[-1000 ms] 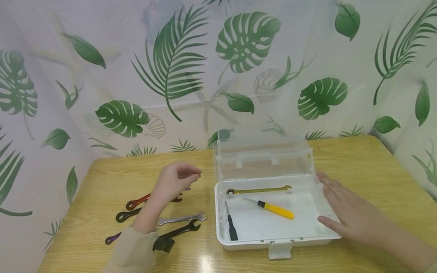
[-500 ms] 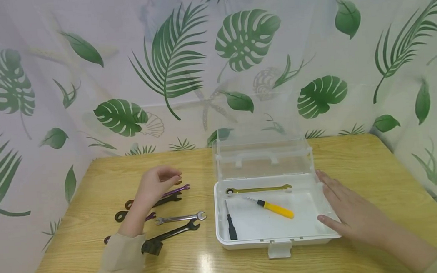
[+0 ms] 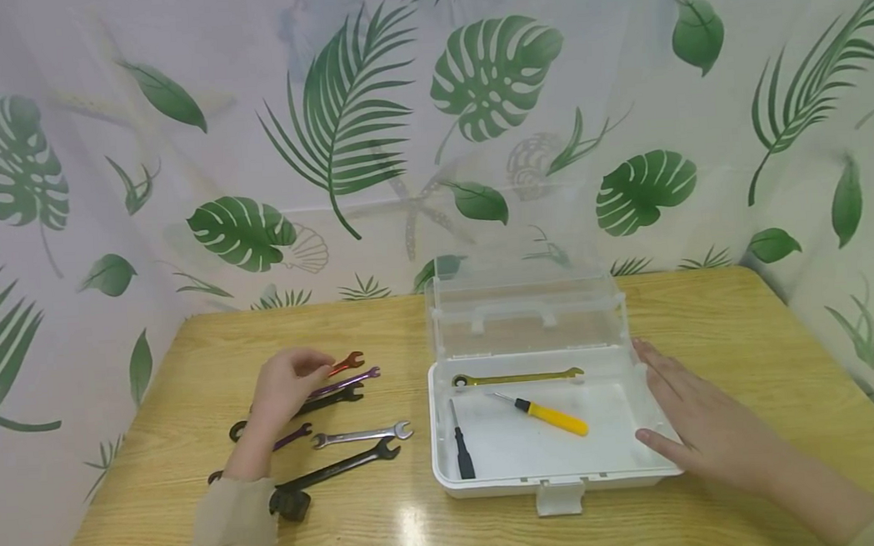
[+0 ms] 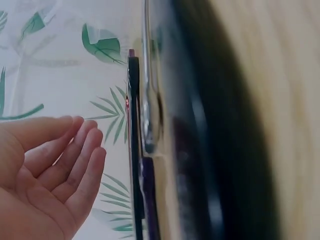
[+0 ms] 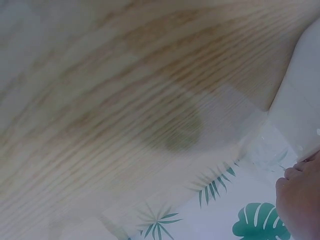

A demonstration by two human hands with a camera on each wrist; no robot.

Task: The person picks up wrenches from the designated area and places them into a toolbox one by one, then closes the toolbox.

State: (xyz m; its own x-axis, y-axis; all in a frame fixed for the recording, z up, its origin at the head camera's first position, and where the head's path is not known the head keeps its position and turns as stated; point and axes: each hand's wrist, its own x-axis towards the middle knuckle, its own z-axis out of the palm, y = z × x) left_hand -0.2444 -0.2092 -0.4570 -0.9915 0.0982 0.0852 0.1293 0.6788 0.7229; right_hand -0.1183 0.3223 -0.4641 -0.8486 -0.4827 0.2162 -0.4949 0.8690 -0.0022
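My left hand [image 3: 282,391] hovers over the far end of the wrench group, its fingertips right by a red wrench [image 3: 348,363]. In the left wrist view the fingers of this hand [image 4: 60,175] are loosely bent, with nothing between them and the thumb. Around it lie a purple wrench [image 3: 349,380], a black wrench [image 3: 334,399], a smaller purple one, a silver wrench [image 3: 363,436] and a longer black wrench [image 3: 344,467]. With fingers extended, my right hand [image 3: 697,416] rests against the right side of the white toolbox [image 3: 495,488].
Inside the toolbox are a gold wrench [image 3: 519,378], a yellow screwdriver [image 3: 559,420] and a black screwdriver [image 3: 464,455]. Its clear lid [image 3: 516,331] stands raised at the back. A leaf-print cloth [image 3: 376,260] hangs behind the wooden table [image 3: 423,541].
My left hand has moved left and lowered toward the wrenches, away from the toolbox. The red wrench's jaw end now shows beyond its fingertips. My right hand has stayed against the box.
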